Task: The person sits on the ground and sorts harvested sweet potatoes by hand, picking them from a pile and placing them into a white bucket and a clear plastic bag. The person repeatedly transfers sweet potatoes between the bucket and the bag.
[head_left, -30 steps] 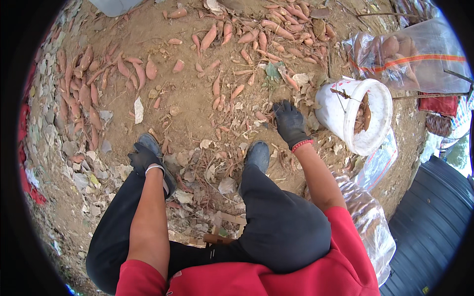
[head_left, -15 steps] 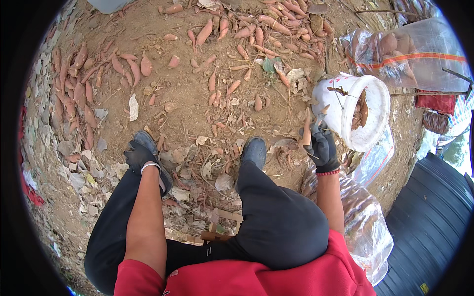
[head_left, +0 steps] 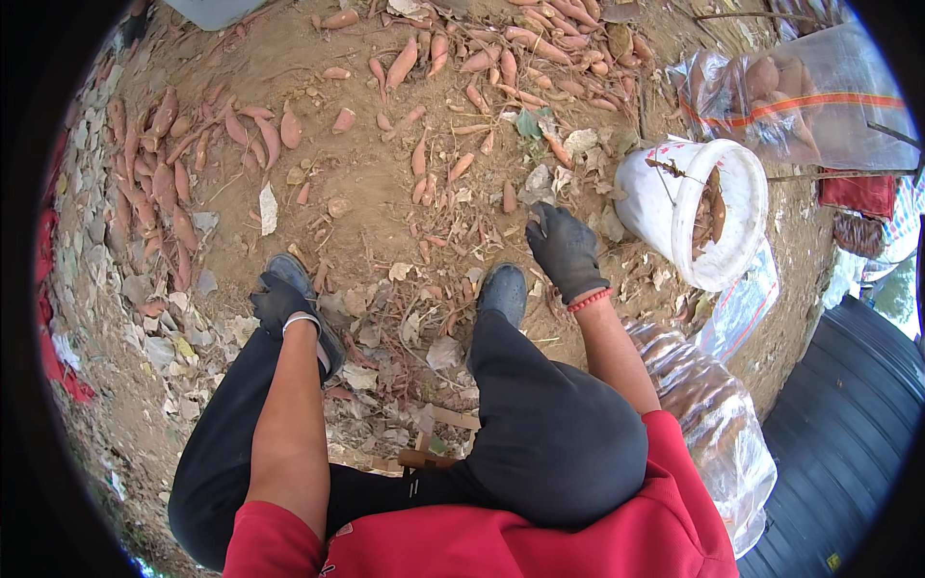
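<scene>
My right hand (head_left: 564, 252), in a dark glove with a red bracelet at the wrist, reaches low over the dirt between my right boot (head_left: 502, 294) and the white bucket (head_left: 647, 193). Its fingers are apart and I see nothing in them; dry leaves lie at the fingertips, and a short sweet potato (head_left: 509, 197) is just left of them. The bucket lies tipped, its mouth to the right, with sweet potatoes (head_left: 711, 214) inside. Also gloved, my left hand (head_left: 278, 304) rests by my left boot (head_left: 293, 274), fingers loosely bent and apart, with nothing seen in it.
Sweet potatoes lie in a heap (head_left: 149, 183) at left and a larger spread (head_left: 540, 48) at the far side. Clear bags (head_left: 800, 101) of them stand at far right, another bag (head_left: 708, 424) beside my right leg. A black ribbed object (head_left: 848, 433) fills the lower right.
My right hand has moved left, away from the bucket. The sweet potato it held beside the bucket is no longer in it. My left hand has stayed in place.
</scene>
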Available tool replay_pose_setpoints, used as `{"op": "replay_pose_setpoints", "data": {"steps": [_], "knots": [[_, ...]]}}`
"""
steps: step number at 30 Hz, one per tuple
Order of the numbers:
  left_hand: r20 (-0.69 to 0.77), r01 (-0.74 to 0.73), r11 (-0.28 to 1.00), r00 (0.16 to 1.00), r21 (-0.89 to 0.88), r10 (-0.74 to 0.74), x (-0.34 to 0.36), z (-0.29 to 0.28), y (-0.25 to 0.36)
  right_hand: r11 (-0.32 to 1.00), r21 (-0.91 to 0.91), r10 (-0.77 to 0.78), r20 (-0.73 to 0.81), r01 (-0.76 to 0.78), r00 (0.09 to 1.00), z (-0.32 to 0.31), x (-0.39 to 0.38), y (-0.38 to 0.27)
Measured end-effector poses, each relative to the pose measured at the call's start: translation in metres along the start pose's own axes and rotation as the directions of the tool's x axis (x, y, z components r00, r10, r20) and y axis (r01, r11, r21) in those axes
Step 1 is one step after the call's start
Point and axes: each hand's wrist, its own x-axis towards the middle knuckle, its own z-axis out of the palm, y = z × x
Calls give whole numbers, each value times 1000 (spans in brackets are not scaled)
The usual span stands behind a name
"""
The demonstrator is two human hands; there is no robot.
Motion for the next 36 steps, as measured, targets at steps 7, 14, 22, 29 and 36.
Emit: {"op": "replay_pose_setpoints", "data": {"steps": [7,14,22,29,36], "knots": [[-39,-21,1000,999,-19,21,-9,5,0,985,129,-126,102,112,987,37,39,-29],[-63,-13,1000,998,-16,12,4,6,-11,198,939,-110,308,-283,945,-59,30,-13],[-3,-36,999,999,-18,36,-9,9,1,994,-81,54,-200,-72,978,-7,120,71],[-44,-45,999,998,20,45,-1,11,-6,-596,802,-250,-232,39,940,-72,37,97],[-40,-7,1000,999,-2,7,-3,3,-3,-142,981,-121,-153,135,981,-71,10,23]]}}
